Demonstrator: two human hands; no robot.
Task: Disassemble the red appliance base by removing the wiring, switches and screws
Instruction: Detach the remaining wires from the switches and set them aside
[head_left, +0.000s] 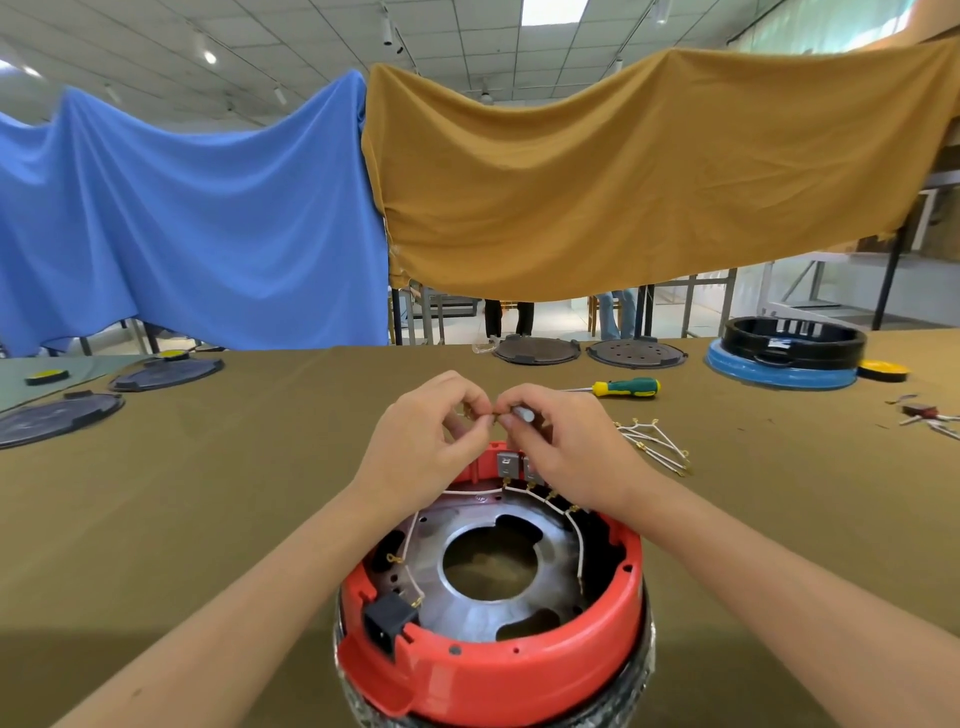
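The red appliance base stands upside down at the near table edge, showing a metal plate with a central hole, white wires with brass terminals and a black power socket. Two metal switch tabs stick up at its far rim. Above that rim my left hand pinches a small brass wire terminal. My right hand meets it fingertip to fingertip and pinches a small white piece.
A yellow-green screwdriver lies beyond my hands. A bundle of loose white wires lies to the right, more small parts at the far right. Dark round plates and a black ring on a blue base line the far edge.
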